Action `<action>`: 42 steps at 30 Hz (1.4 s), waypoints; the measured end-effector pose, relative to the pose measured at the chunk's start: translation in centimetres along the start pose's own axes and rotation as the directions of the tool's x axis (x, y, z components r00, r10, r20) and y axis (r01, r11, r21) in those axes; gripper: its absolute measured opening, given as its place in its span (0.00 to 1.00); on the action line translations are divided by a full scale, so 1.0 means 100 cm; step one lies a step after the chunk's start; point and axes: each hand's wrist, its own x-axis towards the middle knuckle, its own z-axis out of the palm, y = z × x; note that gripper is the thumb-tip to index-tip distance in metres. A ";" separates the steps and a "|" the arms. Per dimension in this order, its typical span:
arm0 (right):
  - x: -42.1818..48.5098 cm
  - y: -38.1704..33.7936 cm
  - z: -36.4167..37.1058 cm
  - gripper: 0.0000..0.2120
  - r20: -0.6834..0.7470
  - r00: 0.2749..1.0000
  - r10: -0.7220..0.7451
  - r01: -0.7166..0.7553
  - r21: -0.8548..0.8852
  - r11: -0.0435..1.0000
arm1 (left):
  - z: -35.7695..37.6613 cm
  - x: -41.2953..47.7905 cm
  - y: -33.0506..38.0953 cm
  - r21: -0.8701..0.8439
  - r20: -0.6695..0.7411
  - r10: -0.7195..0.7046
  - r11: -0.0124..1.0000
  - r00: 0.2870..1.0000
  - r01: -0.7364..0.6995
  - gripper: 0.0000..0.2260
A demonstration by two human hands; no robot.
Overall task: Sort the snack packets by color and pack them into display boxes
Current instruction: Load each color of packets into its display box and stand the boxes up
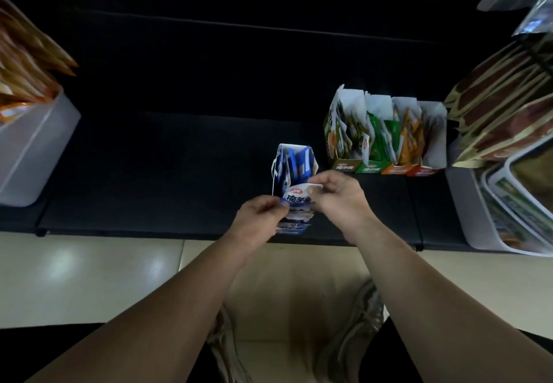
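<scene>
**Grip state.** Left grip: fingers curled, pinching the left edge of the blue packet stack. Right grip: thumb and forefinger pressed together on the upper right corner of the top packet.

**Position of work item.** Stack held between both grips at the near edge of the surface, fanned toward the body. Blue display box directly beyond the stack, open at the top, some blue packets already upright inside. Contact between stack and box: cannot tell.

**Governing relation.** Box ahead of both grips, away from the body. Long axis of box and stack roughly in line, running near to far. Right grip nearer the box mouth. Judged requirement: a short forward feed, packets kept upright and parallel to the box walls.

**Surface and room.** Black, matte, in joined panels. To the right of the blue box, a row of four display boxes side by side: olive, green, orange, red fronts. White bin of orange packs at far left; white bins of larger packs at far right. Pale tiled floor and shoes below. Dark beyond.
</scene>
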 end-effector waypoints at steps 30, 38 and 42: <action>-0.014 0.002 -0.002 0.10 0.120 0.988 0.097 -0.112 0.133 0.985 | -0.001 0.061 0.035 0.474 -0.175 0.328 0.855 0.928 -0.213 0.07; -0.013 0.006 -0.010 0.13 0.169 0.985 0.015 -0.009 -0.030 0.999 | 0.004 0.057 0.031 0.427 -0.249 0.385 0.867 0.889 -0.256 0.07; -0.015 0.008 -0.002 0.20 0.179 0.984 0.010 0.022 -0.176 0.984 | -0.009 0.042 0.057 0.222 -0.343 0.371 0.925 0.863 -0.309 0.09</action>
